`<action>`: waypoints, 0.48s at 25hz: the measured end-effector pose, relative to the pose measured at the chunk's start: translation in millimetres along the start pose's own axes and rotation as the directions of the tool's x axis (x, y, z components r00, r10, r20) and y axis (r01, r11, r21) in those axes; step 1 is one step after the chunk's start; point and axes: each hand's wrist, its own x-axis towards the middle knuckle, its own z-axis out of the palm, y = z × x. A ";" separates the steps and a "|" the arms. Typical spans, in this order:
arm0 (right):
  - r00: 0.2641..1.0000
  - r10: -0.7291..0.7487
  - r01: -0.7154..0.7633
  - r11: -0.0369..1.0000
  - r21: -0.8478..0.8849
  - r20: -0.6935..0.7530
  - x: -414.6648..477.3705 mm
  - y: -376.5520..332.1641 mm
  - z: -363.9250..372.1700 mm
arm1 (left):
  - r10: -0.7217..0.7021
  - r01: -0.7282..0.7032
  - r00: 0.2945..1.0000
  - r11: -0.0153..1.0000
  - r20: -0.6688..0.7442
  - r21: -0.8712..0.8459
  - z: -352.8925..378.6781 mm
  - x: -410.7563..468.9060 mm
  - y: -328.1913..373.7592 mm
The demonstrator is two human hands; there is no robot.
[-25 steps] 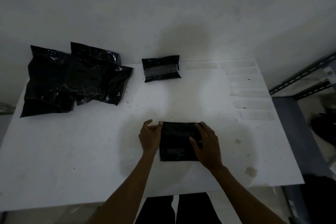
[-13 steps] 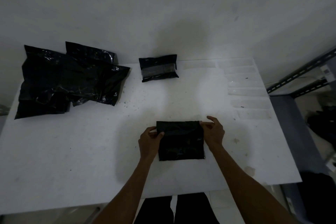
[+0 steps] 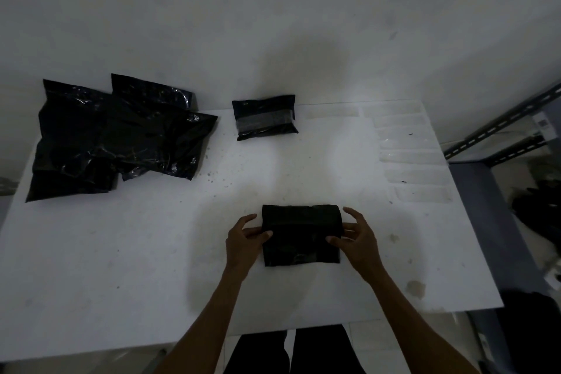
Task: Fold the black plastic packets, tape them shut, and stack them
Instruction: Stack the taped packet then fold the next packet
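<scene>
Both hands pinch the folded black packet (image 3: 301, 235), left hand (image 3: 244, 241) on its 9 o'clock edge and right hand (image 3: 358, 239) on its 3 o'clock edge; I judge the fold should be pressed flat and kept pinned while one hand fetches tape. Clear tape strips (image 3: 420, 194) wait at 2 o'clock, the taped packet (image 3: 265, 117) at 12, and unfolded packets (image 3: 115, 140) at 10; nothing blocks the reach across the white table (image 3: 121, 252).
</scene>
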 end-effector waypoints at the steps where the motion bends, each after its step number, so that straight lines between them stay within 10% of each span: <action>1: 0.999 -0.034 0.034 0.999 -0.011 0.008 1.5 0.5 -2.6 | 0.012 -0.012 1.000 1.000 0.002 -0.011 -1.4 0.9 1.3; 12: 0.977 -0.213 0.201 0.949 -0.241 -0.022 27.6 -11.3 -16.9 | 0.206 -0.207 0.974 0.978 0.093 -0.004 -9.8 13.7 24.0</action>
